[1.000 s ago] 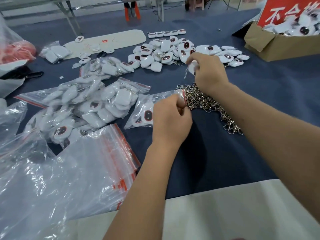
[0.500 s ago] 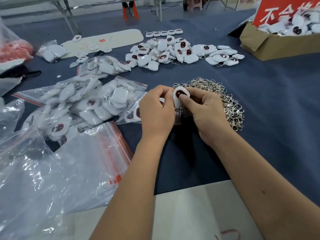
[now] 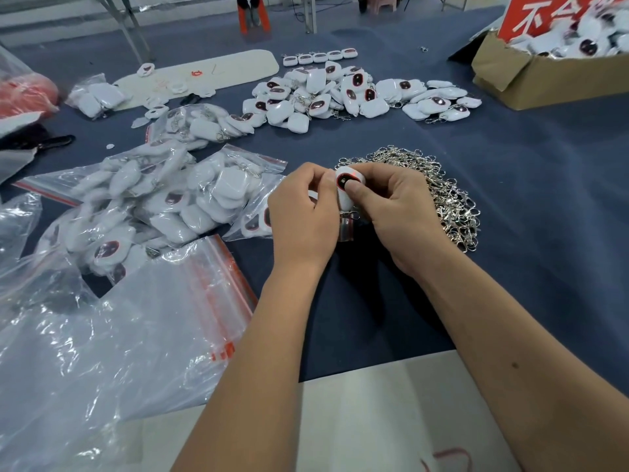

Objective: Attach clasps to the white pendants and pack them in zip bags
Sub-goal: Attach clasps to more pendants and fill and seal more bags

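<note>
A white pendant (image 3: pixel 344 199) with a dark red oval face is held upright between both hands above the blue cloth. My right hand (image 3: pixel 398 216) pinches it, thumb pressed on its face. My left hand (image 3: pixel 301 216) grips its left side, fingers curled. A small clear zip bag (image 3: pixel 344 228) hangs below the pendant between the hands. A heap of silver clasps (image 3: pixel 446 185) lies just right of my right hand. Loose white pendants (image 3: pixel 326 93) are piled farther back.
Filled zip bags of pendants (image 3: pixel 177 195) lie to the left, with empty zip bags (image 3: pixel 119 335) nearer me. A cardboard box (image 3: pixel 544 76) of pendants stands at the back right. A white board (image 3: pixel 211 74) lies at the back; a pale sheet (image 3: pixel 391 420) covers the near edge.
My right hand came back from the far pendant pile with one pendant. Both hands met at the centre and now hold it with the small bag below.
</note>
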### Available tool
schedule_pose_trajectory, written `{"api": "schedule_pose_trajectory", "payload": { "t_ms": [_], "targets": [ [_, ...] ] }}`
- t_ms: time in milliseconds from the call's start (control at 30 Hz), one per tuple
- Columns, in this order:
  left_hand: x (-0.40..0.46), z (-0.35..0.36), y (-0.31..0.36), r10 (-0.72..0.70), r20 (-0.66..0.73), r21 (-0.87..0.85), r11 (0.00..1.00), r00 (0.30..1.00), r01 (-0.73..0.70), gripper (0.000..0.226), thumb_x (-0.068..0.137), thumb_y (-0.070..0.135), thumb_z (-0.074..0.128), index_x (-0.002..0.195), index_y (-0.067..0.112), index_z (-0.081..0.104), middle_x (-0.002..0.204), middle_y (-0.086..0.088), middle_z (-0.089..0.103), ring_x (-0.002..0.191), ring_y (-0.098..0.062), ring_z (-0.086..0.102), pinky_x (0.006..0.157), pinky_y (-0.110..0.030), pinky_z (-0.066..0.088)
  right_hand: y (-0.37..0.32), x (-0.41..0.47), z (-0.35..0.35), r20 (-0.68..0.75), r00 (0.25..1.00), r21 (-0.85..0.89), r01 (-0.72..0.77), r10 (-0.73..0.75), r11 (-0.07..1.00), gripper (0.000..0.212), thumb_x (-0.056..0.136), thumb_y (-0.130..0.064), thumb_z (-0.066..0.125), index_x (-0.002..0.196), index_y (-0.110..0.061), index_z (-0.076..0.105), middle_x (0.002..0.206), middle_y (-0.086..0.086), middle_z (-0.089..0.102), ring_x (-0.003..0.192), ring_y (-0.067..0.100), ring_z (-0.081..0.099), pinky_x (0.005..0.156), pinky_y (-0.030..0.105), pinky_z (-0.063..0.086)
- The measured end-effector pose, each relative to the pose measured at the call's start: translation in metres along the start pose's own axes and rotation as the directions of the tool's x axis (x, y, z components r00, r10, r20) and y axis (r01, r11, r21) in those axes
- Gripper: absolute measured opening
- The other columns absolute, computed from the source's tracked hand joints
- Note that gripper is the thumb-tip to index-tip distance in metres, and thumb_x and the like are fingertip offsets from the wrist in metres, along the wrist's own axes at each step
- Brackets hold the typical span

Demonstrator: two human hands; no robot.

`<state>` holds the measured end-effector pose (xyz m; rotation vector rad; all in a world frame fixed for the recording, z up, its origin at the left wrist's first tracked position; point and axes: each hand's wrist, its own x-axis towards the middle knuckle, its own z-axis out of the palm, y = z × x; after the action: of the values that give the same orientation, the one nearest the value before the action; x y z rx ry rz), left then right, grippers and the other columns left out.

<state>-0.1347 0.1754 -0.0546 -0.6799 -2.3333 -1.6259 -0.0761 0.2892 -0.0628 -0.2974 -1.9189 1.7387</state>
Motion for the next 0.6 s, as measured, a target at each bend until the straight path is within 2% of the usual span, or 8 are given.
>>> {"api": "schedule_pose_trajectory", "payload": {
  "t_ms": [100,167,233,367,433,467,533,600],
  "targets": [
    [-0.0010,-0.0005,0.0016,0.000,0.017,-0.005,1.000,1.000,0.000,0.016,0.097,0.022,0.062,0.082,0.021,0.067,0.075,0.012,0.066,0.076,-0.006,0.061,0.069,-0.013,0.042,-0.0017,0.0006,-0.0007,0.018,1.000,-0.036,0.016,-0.015,0.999,0.018,0.098,-0.003,0.064,0.108,-0.009,0.078,0.098,0.013,0.078,0.091,0.022,0.074,0.087,0.036,0.060],
    [-0.0013,-0.0009,0.0023,-0.011,0.023,-0.008,1.000,1.000,0.011,0.013,0.097,0.024,0.065,0.085,0.020,0.069,0.078,0.010,0.069,0.078,-0.006,0.063,0.070,-0.015,0.044,-0.0025,0.0006,-0.0011,0.052,0.998,-0.046,0.031,-0.029,0.998,0.020,0.098,-0.001,0.061,0.111,-0.004,0.075,0.104,0.019,0.076,0.103,0.035,0.072,0.095,0.048,0.059],
    [-0.0011,-0.0016,0.0029,-0.023,0.027,-0.006,1.000,0.999,0.023,0.012,0.096,0.025,0.067,0.087,0.019,0.071,0.081,0.009,0.070,0.079,-0.007,0.063,0.072,-0.017,0.046,-0.0031,-0.0002,-0.0004,0.095,0.995,-0.053,0.046,-0.041,0.998,0.022,0.097,0.002,0.057,0.112,-0.001,0.072,0.108,0.026,0.071,0.108,0.043,0.066,0.097,0.058,0.054],
    [0.0004,-0.0029,0.0040,-0.063,0.034,-0.016,0.998,0.997,0.063,0.013,0.095,0.025,0.070,0.084,0.018,0.068,0.080,0.008,0.069,0.077,-0.008,0.062,0.072,-0.016,0.045,-0.0028,-0.0014,-0.0008,0.138,0.989,-0.055,0.057,-0.049,0.997,0.021,0.093,0.006,0.058,0.105,-0.007,0.070,0.108,0.026,0.068,0.107,0.044,0.063,0.096,0.061,0.051],
    [0.0015,-0.0026,0.0039,-0.094,0.038,-0.019,0.995,0.995,0.095,0.014,0.095,0.022,0.069,0.083,0.016,0.067,0.082,0.007,0.069,0.078,-0.012,0.061,0.073,-0.022,0.046,-0.0012,-0.0007,-0.0003,0.134,0.990,-0.059,0.038,-0.030,0.998,0.023,0.093,0.007,0.059,0.104,-0.008,0.072,0.109,0.023,0.070,0.109,0.038,0.065,0.101,0.057,0.051],
    [0.0014,-0.0020,0.0043,-0.112,0.038,-0.013,0.994,0.993,0.112,0.014,0.096,0.022,0.069,0.084,0.015,0.067,0.084,0.006,0.069,0.078,-0.012,0.060,0.073,-0.023,0.045,-0.0008,-0.0004,0.0003,0.124,0.992,-0.069,0.022,-0.013,0.997,0.028,0.094,0.008,0.060,0.112,-0.008,0.073,0.111,0.017,0.073,0.111,0.031,0.069,0.104,0.050,0.052],
    [0.0003,-0.0010,0.0052,-0.146,0.041,-0.016,0.989,0.989,0.146,0.014,0.097,0.024,0.068,0.086,0.015,0.066,0.086,0.005,0.068,0.077,-0.010,0.058,0.072,-0.021,0.043,-0.0017,0.0002,0.0011,0.108,0.994,-0.077,-0.001,0.010,0.997,0.036,0.095,0.009,0.062,0.127,-0.007,0.069,0.120,0.009,0.074,0.116,0.017,0.069,0.107,0.040,0.052],
    [-0.0001,-0.0011,0.0054,-0.159,0.052,-0.031,0.986,0.986,0.161,0.015,0.097,0.026,0.067,0.085,0.018,0.065,0.084,0.007,0.068,0.075,-0.006,0.057,0.070,-0.015,0.042,-0.0030,-0.0002,0.0011,0.107,0.994,-0.068,-0.006,0.014,0.998,0.037,0.095,0.009,0.062,0.128,-0.008,0.069,0.121,0.010,0.074,0.115,0.013,0.069,0.106,0.038,0.053]
  ]
}}
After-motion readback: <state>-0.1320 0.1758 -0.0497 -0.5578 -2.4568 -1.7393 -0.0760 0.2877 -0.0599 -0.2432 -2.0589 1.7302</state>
